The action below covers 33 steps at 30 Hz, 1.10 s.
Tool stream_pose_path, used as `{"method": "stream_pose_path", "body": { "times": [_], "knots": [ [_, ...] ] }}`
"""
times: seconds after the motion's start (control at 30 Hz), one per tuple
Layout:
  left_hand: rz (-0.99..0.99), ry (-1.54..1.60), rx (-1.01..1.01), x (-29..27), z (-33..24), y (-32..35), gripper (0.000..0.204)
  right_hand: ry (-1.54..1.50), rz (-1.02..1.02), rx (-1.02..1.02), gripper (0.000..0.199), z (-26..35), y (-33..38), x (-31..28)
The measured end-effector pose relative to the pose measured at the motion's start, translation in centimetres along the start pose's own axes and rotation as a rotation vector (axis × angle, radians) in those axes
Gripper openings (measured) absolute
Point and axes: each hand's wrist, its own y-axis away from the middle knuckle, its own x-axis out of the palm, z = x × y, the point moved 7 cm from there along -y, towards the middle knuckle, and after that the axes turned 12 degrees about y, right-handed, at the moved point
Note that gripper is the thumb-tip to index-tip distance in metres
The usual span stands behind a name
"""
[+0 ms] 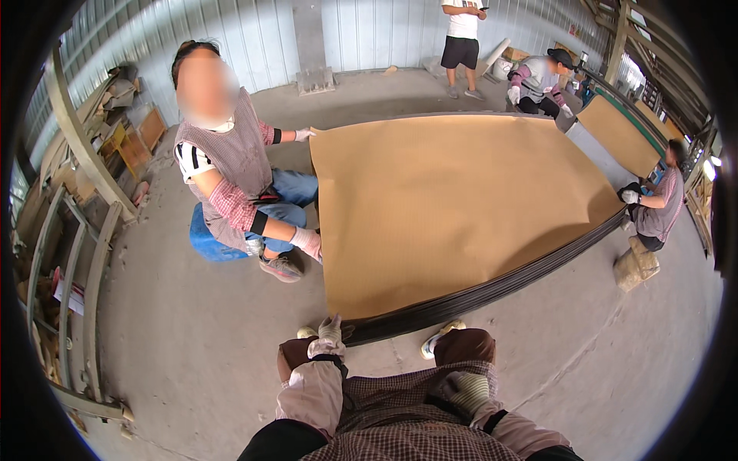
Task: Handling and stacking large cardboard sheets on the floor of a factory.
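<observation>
A large tan sheet (461,200), like cardboard or thick paper, lies over a dark stack of thin layers (477,288). At its near left corner is my left hand (330,332), in a pale glove, with the fingers closed on the sheet's edge; the underside of that grip is hidden. My right hand (467,390), in a striped glove, rests on my lap by the right thigh. Its fingers look loosely apart, and nothing shows in them. A checked apron (384,407) covers my lap.
A seated person (231,154) at the left holds the sheet's left edge with gloved hands. Another person (667,200) sits at its right end. Farther back, one person (538,84) crouches and another (463,38) stands. Metal frames (77,284) line the left side.
</observation>
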Motion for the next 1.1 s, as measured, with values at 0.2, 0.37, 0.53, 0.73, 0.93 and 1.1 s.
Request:
{"method": "stream_pose_path", "body": {
  "times": [0.2,0.37,0.53,0.73,0.93,1.1],
  "knots": [
    [-0.042,0.045,-0.064,-1.7,3.4,-2.2,0.033,0.034,0.031,0.023,0.028,-0.5,0.1,0.1],
    [-0.091,-0.152,0.009,-1.1,1.4,-1.4,0.034,0.022,-0.012,0.007,0.028,-0.3,-0.2,-0.5],
    [-0.087,-0.007,-0.182,1.1,-0.4,2.7,0.032,0.007,-0.021,-0.001,0.027,-0.4,-0.3,-0.7],
    [-0.148,-0.019,-0.212,2.1,-1.4,4.2,0.029,0.009,-0.016,0.002,0.028,-0.7,-0.3,-0.4],
    [-0.135,-0.081,-0.179,1.8,-0.5,3.6,0.03,0.021,-0.013,0.003,0.028,-1.1,-0.4,-0.1],
    [-0.147,-1.083,0.256,3.9,-5.1,3.9,0.035,0.03,0.011,0.01,0.027,-1.3,-0.5,-0.1]
  ]
}}
